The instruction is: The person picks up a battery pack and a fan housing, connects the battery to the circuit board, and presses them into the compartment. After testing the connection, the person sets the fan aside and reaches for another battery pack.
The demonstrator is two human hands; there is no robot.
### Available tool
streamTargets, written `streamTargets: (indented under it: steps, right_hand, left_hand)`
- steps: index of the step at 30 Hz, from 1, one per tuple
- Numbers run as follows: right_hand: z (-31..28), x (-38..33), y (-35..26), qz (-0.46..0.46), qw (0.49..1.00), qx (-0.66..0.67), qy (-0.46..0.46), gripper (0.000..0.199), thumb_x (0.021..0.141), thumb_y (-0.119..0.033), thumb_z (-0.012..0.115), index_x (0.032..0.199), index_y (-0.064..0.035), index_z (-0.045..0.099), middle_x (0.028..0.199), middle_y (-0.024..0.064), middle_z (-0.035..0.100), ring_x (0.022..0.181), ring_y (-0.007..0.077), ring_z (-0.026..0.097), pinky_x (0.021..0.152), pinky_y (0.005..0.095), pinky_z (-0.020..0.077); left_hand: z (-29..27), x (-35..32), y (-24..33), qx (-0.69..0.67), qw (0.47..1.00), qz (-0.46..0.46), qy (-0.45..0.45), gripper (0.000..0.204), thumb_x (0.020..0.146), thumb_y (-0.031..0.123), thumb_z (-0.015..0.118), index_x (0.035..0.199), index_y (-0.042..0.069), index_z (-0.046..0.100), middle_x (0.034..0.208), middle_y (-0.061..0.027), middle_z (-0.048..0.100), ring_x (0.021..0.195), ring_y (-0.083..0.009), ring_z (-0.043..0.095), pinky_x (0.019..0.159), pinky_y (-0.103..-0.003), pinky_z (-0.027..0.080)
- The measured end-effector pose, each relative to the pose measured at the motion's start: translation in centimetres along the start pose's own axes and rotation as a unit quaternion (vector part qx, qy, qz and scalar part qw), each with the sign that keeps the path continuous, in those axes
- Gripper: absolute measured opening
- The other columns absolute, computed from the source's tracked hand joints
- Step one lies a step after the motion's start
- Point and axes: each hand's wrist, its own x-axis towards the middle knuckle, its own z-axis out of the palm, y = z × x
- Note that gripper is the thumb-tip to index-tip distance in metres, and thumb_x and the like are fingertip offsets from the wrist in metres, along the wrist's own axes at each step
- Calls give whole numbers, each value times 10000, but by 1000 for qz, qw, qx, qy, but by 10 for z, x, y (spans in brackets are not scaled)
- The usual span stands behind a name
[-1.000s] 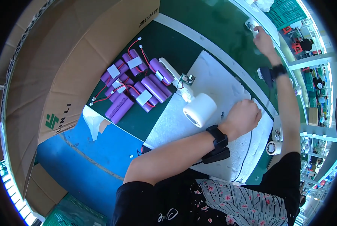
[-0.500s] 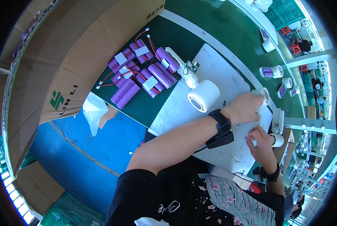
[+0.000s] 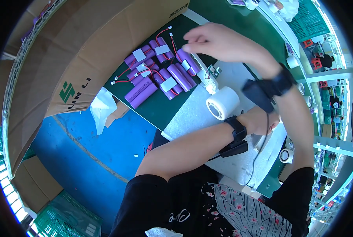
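Holds the right hand (image 3: 210, 42) in the air near the far end of the purple batteries (image 3: 142, 92) and the white handle (image 3: 210, 85), with thumb and fingers curled loosely inward; cannot tell from the blur whether anything sits in that grip. Has the left hand (image 3: 259, 120) over the white foam sheet (image 3: 188, 118), partly hidden behind the black box (image 3: 259, 94) strapped at the right wrist; cannot tell whether open, closed, or gripping something.

Shows the batteries clustered on the green desk (image 3: 164, 114), left of the foam sheet and near a tall cardboard box (image 3: 77, 59), with red wires (image 3: 124, 81) and small white plugs (image 3: 113, 83) attached. Has a round white fan head (image 3: 223, 102) over the foam, next to the handle, with a small circuit board (image 3: 213, 71) just beside; cannot make out whether the nearest battery touches the handle.

Looks like a fetching step among the batteries and handle, judging by the right hand's place. Seems to call next for lowering the right hand, parting thumb and fingers, and closing on one part clear of the loose wires.
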Motion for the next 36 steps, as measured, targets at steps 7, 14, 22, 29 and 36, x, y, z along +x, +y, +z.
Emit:
streamTargets:
  steps: [7,14,22,29,36]
  right_hand:
    - [20,21,-3,-20,999,-7,26,317,900,-280,653,1016,15,676,832,117,658,702,163,600,640,293,458]
    - [-24,-118,27,-136,916,304,222,235,973,-194,529,1001,7,646,1162,157,623,998,224,624,909,334,471]
    - [26,-279,29,70,756,489,430,217,999,-262,458,975,-52,508,969,130,585,791,191,616,673,278,496]
    - [137,-313,54,250,852,176,424,167,776,-1,739,914,-15,646,861,54,602,669,108,576,564,250,456]
    - [146,-305,57,234,851,123,454,192,735,-28,775,918,-35,716,876,66,604,690,158,600,595,260,480]
  left_hand:
    - [-2,-8,3,28,999,23,-2,201,620,148,750,718,60,598,722,-97,617,689,-288,614,620,-401,463]
    - [-14,-18,6,-64,998,-19,-13,200,621,127,752,695,58,580,703,-117,618,724,-337,614,637,-425,463]
    - [-18,-3,14,89,989,36,-116,223,649,195,769,702,80,586,752,-117,627,766,-331,634,645,-435,481]
    - [-12,-5,19,98,992,38,-72,315,698,174,801,869,59,563,806,-103,616,738,-286,613,637,-386,466]
    - [-22,-3,28,17,989,-74,-126,302,741,69,750,964,40,549,839,-51,615,768,-153,581,687,-309,474]
